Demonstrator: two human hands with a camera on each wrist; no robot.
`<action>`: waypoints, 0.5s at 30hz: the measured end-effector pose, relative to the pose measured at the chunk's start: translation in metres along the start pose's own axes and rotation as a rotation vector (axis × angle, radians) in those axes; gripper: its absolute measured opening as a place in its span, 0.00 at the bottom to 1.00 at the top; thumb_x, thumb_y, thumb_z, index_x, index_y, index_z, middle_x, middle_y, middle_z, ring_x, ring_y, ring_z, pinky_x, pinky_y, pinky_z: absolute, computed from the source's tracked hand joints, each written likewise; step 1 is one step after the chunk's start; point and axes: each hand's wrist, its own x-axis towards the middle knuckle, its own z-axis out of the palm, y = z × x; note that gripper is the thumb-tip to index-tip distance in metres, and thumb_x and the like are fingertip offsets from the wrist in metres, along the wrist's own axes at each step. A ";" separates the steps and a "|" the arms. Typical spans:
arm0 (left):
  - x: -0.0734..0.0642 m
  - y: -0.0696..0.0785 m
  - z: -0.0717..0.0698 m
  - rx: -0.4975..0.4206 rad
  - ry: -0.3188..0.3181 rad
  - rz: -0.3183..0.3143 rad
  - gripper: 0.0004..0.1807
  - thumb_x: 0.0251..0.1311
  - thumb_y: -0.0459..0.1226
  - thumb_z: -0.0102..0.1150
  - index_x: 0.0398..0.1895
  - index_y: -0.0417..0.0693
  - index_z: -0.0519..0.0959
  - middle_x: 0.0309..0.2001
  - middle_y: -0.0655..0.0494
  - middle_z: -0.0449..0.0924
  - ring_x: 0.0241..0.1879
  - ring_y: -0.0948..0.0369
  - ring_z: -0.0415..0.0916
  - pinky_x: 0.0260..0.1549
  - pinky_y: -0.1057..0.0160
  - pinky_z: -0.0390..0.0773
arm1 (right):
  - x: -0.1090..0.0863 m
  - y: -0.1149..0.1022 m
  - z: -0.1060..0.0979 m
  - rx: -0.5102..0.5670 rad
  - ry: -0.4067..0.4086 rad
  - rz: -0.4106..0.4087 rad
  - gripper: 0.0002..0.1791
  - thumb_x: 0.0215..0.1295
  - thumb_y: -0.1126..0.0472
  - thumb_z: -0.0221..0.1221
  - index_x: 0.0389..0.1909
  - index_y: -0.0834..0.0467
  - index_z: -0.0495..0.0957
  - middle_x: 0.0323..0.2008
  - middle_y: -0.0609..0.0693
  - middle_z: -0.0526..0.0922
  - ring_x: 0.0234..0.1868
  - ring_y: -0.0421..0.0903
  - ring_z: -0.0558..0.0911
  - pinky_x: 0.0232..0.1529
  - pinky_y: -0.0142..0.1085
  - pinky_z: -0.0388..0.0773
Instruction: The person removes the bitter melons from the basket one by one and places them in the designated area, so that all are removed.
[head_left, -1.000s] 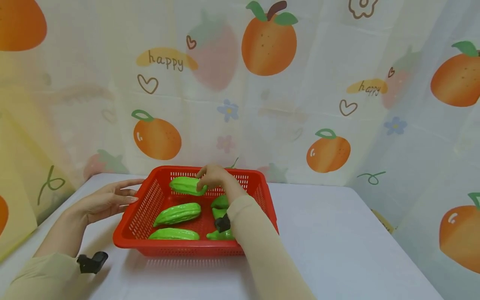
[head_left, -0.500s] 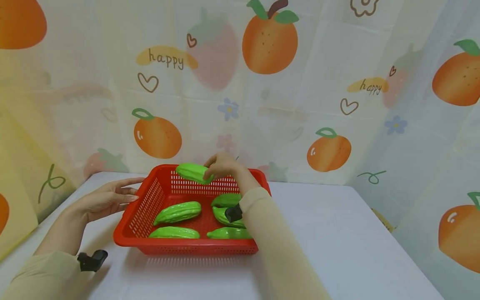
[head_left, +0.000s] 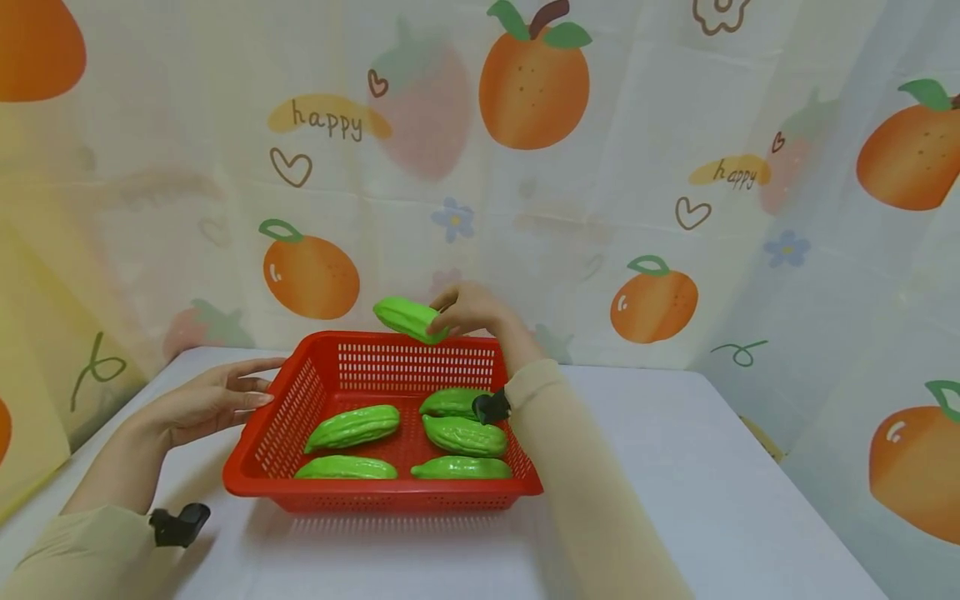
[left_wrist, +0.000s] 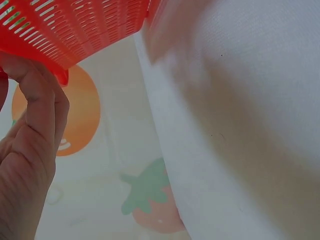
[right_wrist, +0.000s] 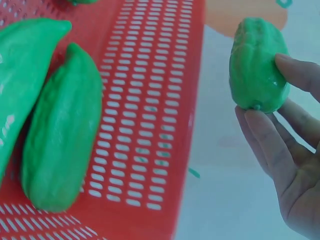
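In the head view, my right hand (head_left: 472, 310) pinches one end of a bright green bitter melon (head_left: 407, 318) between thumb and fingers, just above the basket's back rim. The right wrist view shows the thumb on the side of this bitter melon (right_wrist: 257, 65) and fingertips under its near end. The red plastic basket (head_left: 258, 486) stands on the table. My left hand (head_left: 206, 406) holds its left rim; in the left wrist view the bent fingers (left_wrist: 40, 102) reach the rim from outside. Inside lie two bitter melons on the left (head_left: 352, 428) and several on the right (head_left: 465, 437).
A white table (head_left: 660, 483) extends around the basket. Behind it hangs a pale curtain (head_left: 525, 208) printed with oranges, strawberries and hearts. A black strap piece (head_left: 180, 525) sits at the left cuff, another black piece (head_left: 491, 407) at the right cuff.
My right hand has lifted the bitter melon from the back of the basket, up and to the right, over the back rim. The left hand keeps its place at the left rim.
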 end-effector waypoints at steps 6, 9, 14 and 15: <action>-0.002 0.000 -0.001 0.006 0.001 0.008 0.28 0.71 0.33 0.50 0.72 0.60 0.59 0.48 0.60 0.78 0.48 0.65 0.80 0.49 0.65 0.84 | -0.010 -0.002 -0.014 -0.013 0.057 0.008 0.27 0.57 0.61 0.68 0.59 0.59 0.78 0.59 0.56 0.80 0.50 0.52 0.86 0.52 0.39 0.84; -0.002 0.000 -0.001 0.009 0.005 0.006 0.28 0.71 0.33 0.50 0.71 0.61 0.59 0.48 0.61 0.78 0.48 0.64 0.80 0.49 0.65 0.84 | -0.013 -0.001 -0.018 0.005 0.076 0.012 0.28 0.57 0.61 0.68 0.60 0.60 0.77 0.60 0.57 0.79 0.53 0.54 0.84 0.52 0.38 0.84; -0.002 0.000 -0.001 0.010 -0.009 0.019 0.27 0.71 0.33 0.50 0.69 0.64 0.62 0.48 0.61 0.79 0.48 0.65 0.80 0.49 0.65 0.84 | -0.021 0.002 -0.025 0.031 0.117 0.018 0.28 0.56 0.62 0.69 0.60 0.61 0.77 0.60 0.58 0.79 0.53 0.54 0.84 0.53 0.40 0.84; -0.002 0.000 -0.001 0.011 -0.013 0.023 0.26 0.71 0.33 0.50 0.69 0.65 0.62 0.48 0.61 0.79 0.48 0.65 0.80 0.49 0.65 0.84 | -0.023 0.003 -0.027 0.032 0.126 0.018 0.29 0.56 0.61 0.69 0.60 0.60 0.77 0.60 0.58 0.79 0.53 0.54 0.84 0.53 0.40 0.84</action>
